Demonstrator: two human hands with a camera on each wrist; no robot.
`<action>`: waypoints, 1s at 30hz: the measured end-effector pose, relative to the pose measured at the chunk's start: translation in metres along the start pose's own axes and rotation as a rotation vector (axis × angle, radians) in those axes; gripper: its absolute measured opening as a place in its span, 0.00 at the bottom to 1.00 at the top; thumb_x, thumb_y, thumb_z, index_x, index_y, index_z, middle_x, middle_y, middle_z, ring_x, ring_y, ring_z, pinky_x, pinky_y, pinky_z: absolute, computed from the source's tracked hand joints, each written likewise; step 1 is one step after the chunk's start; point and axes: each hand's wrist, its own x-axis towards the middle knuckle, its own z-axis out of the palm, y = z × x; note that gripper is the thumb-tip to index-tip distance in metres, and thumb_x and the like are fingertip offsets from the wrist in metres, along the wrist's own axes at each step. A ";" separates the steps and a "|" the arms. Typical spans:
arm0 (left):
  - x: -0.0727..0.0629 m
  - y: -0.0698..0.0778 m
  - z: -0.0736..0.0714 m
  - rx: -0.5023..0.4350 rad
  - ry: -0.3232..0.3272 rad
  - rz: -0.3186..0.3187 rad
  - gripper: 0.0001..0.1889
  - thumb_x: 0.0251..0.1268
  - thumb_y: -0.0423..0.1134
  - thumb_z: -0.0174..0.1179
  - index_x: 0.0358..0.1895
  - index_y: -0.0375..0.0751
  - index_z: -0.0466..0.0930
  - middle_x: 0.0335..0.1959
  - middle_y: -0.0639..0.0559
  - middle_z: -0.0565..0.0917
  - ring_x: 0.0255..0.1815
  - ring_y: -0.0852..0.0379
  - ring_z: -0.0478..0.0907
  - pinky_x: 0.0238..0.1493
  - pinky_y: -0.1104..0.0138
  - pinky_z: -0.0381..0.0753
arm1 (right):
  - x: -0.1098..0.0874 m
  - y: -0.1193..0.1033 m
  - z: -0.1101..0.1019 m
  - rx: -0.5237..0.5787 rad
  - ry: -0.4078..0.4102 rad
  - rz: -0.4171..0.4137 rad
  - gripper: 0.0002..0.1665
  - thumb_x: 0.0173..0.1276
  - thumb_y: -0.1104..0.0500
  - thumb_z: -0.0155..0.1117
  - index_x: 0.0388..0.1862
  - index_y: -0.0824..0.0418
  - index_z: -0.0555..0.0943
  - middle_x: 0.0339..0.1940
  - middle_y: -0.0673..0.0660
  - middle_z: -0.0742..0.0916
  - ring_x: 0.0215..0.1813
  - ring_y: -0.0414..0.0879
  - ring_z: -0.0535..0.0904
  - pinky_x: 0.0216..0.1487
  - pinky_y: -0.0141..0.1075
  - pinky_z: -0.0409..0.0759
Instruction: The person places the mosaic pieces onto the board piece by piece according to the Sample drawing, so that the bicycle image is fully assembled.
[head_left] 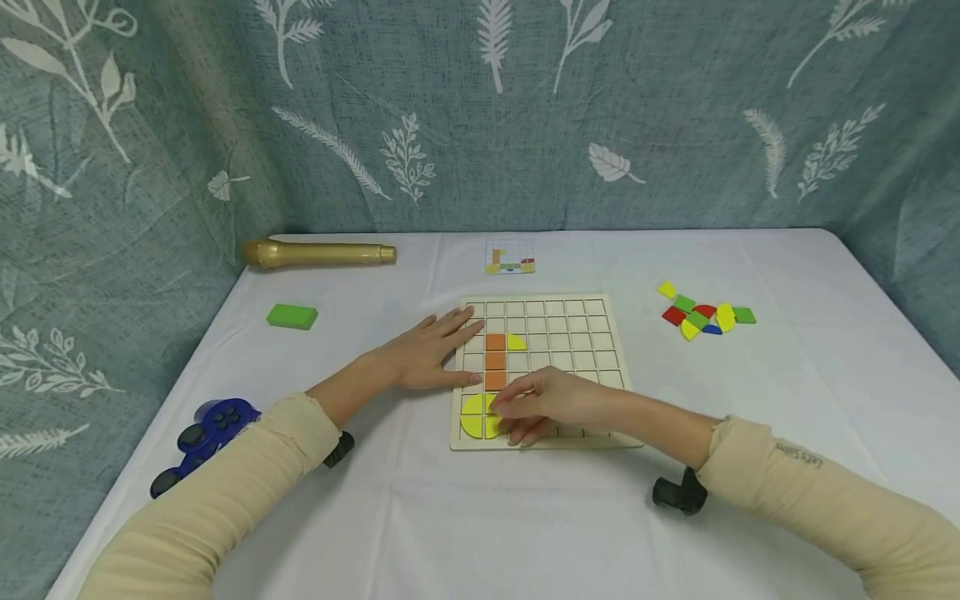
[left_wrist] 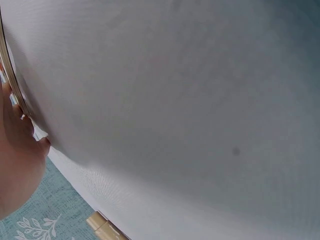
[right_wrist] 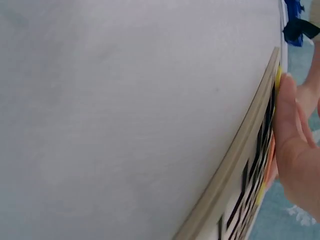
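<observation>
A pale wooden grid board (head_left: 577,360) lies on the table. In its lower-left cells, yellow quarter-circle pieces (head_left: 472,427) form a round shape, partly covered by my right hand (head_left: 553,404). That hand's fingertips touch the yellow pieces from the right; the right wrist view shows the thumb (right_wrist: 286,102) against the board's yellow end. Above them stands a column of orange squares (head_left: 495,360), with a yellow quarter-circle (head_left: 516,342) beside the top one. My left hand (head_left: 429,354) rests on the board's left edge, fingers spread; the left wrist view shows it only partly.
Behind the board lies a pattern card (head_left: 510,257). Loose coloured pieces (head_left: 703,316) are scattered to the right. On the left are a gold microphone (head_left: 322,254), a green block (head_left: 292,316) and a blue game controller (head_left: 217,427), partly behind the left sleeve.
</observation>
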 end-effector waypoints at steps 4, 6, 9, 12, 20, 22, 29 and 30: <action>0.000 0.001 0.000 -0.007 0.001 0.007 0.47 0.63 0.71 0.45 0.78 0.50 0.39 0.77 0.49 0.37 0.76 0.51 0.34 0.72 0.53 0.37 | -0.003 0.003 -0.008 0.089 -0.043 0.046 0.24 0.70 0.54 0.61 0.57 0.69 0.76 0.45 0.62 0.86 0.41 0.50 0.84 0.46 0.40 0.82; 0.000 0.001 -0.001 -0.011 0.002 0.012 0.47 0.64 0.70 0.45 0.78 0.50 0.39 0.77 0.49 0.37 0.76 0.50 0.34 0.72 0.52 0.38 | -0.005 0.006 -0.013 0.125 -0.056 0.057 0.24 0.71 0.54 0.60 0.59 0.69 0.75 0.47 0.63 0.85 0.43 0.51 0.83 0.48 0.41 0.81; 0.001 0.000 -0.001 -0.009 -0.001 0.012 0.47 0.64 0.70 0.45 0.78 0.51 0.39 0.77 0.49 0.37 0.76 0.51 0.34 0.72 0.53 0.37 | -0.010 0.009 -0.021 0.153 -0.074 0.056 0.25 0.72 0.54 0.59 0.61 0.68 0.74 0.49 0.64 0.84 0.45 0.51 0.83 0.49 0.41 0.80; 0.001 -0.001 -0.001 -0.007 0.003 0.018 0.47 0.63 0.71 0.44 0.78 0.51 0.39 0.77 0.49 0.37 0.76 0.51 0.34 0.72 0.53 0.37 | -0.018 0.012 -0.032 0.149 -0.087 0.036 0.25 0.73 0.54 0.58 0.61 0.69 0.74 0.49 0.64 0.84 0.45 0.51 0.82 0.50 0.42 0.80; -0.001 -0.002 -0.001 -0.018 0.023 0.036 0.48 0.63 0.72 0.45 0.78 0.49 0.40 0.77 0.48 0.37 0.76 0.50 0.34 0.72 0.52 0.37 | -0.045 0.025 -0.075 0.177 -0.001 -0.011 0.25 0.74 0.58 0.55 0.63 0.73 0.71 0.50 0.63 0.83 0.48 0.52 0.81 0.54 0.45 0.77; -0.001 -0.002 -0.001 -0.018 0.022 0.036 0.48 0.62 0.72 0.45 0.78 0.49 0.40 0.77 0.48 0.37 0.76 0.50 0.34 0.72 0.52 0.37 | -0.053 0.028 -0.085 0.197 0.029 -0.022 0.25 0.74 0.59 0.54 0.64 0.74 0.69 0.51 0.63 0.82 0.48 0.52 0.81 0.55 0.45 0.77; -0.001 -0.002 0.001 -0.013 0.018 0.041 0.48 0.63 0.72 0.45 0.78 0.49 0.39 0.77 0.47 0.37 0.76 0.50 0.34 0.72 0.52 0.36 | -0.078 0.037 -0.114 0.252 0.171 -0.048 0.30 0.75 0.58 0.54 0.68 0.76 0.62 0.53 0.62 0.82 0.51 0.49 0.81 0.56 0.43 0.76; -0.001 -0.002 0.002 -0.014 0.015 0.038 0.48 0.63 0.72 0.45 0.78 0.50 0.39 0.77 0.48 0.37 0.76 0.50 0.33 0.72 0.52 0.36 | -0.081 0.038 -0.118 0.260 0.193 -0.046 0.31 0.75 0.58 0.53 0.68 0.76 0.61 0.53 0.61 0.82 0.52 0.49 0.81 0.56 0.42 0.76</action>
